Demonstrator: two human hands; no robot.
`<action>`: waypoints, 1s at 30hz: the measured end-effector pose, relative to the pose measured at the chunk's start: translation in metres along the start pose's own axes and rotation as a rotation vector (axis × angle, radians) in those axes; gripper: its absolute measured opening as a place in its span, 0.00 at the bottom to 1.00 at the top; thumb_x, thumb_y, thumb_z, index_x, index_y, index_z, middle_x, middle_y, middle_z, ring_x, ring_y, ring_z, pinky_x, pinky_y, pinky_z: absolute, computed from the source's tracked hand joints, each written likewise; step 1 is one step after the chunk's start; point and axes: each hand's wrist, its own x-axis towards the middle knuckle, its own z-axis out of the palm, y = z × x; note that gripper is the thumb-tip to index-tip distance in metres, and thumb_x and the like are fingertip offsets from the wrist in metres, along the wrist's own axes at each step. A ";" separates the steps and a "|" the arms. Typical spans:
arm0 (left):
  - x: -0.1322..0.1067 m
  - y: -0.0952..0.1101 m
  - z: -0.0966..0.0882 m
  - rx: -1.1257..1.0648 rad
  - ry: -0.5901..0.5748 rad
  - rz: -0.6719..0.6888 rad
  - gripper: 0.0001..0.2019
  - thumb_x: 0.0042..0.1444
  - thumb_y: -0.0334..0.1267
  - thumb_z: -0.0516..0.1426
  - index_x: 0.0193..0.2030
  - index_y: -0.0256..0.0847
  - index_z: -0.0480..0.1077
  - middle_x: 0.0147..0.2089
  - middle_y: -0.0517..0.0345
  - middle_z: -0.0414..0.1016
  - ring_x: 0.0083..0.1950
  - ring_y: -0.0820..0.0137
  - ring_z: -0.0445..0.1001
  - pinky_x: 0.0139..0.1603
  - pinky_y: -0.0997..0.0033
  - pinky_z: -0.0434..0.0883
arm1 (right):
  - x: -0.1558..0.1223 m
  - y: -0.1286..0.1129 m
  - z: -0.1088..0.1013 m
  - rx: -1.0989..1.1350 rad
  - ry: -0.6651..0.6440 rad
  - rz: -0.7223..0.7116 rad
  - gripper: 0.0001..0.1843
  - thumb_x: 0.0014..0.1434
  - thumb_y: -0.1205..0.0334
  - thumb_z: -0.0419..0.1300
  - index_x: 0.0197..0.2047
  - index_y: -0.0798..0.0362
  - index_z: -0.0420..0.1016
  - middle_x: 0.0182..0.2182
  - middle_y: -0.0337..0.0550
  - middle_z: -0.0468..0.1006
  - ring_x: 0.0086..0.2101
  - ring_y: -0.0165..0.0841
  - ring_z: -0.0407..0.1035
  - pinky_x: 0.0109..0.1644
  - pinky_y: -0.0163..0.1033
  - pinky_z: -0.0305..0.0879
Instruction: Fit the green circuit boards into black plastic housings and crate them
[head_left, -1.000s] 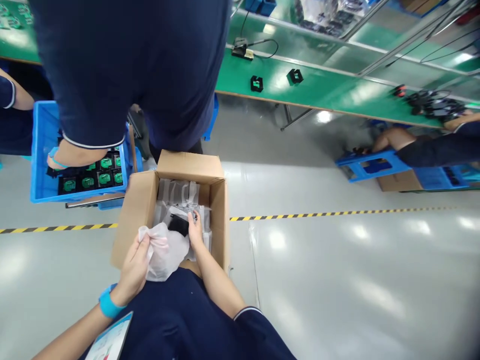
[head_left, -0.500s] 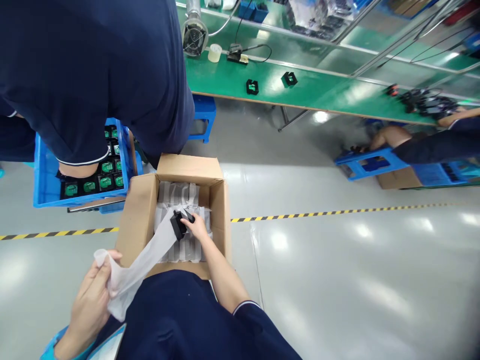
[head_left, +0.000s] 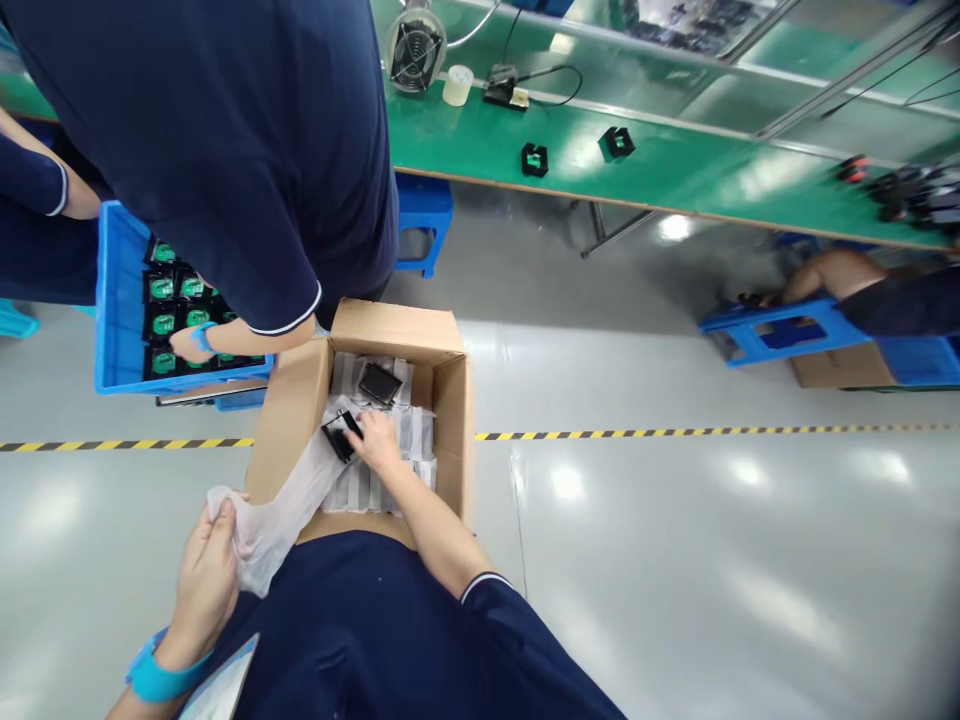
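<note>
My left hand (head_left: 210, 565) pinches one end of a long white foam sheet (head_left: 289, 505), which stretches over to the open cardboard box (head_left: 289, 415). At the sheet's far end my right hand (head_left: 376, 440) is closed on a small black plastic housing (head_left: 343, 436), tilted above the box's contents. A second black housing (head_left: 380, 383) lies on top of the packed rows toward the back of the box. Beneath my right hand, several white-wrapped pieces (head_left: 360, 490) stand in rows inside the box.
A co-worker's hand (head_left: 195, 343) reaches into a blue crate (head_left: 120, 375) of black units with green boards at the left. A green workbench (head_left: 465, 145) runs across the back, with a blue stool (head_left: 425, 205) under it. Yellow-black tape (head_left: 600, 434) crosses the floor.
My right hand has turned the black housing and shifted slightly. A second black housing now shows on the packed rows. The co-worker's hand has come into view over the crate, and the view has shifted.
</note>
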 end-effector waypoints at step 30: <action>0.040 -0.035 -0.055 1.164 -0.351 0.978 0.17 0.61 0.50 0.52 0.24 0.44 0.66 0.25 0.57 0.65 0.32 0.64 0.65 0.36 0.67 0.58 | -0.047 0.070 -0.037 0.028 0.254 0.430 0.24 0.69 0.60 0.56 0.65 0.57 0.66 0.65 0.59 0.64 0.65 0.48 0.57 0.69 0.58 0.54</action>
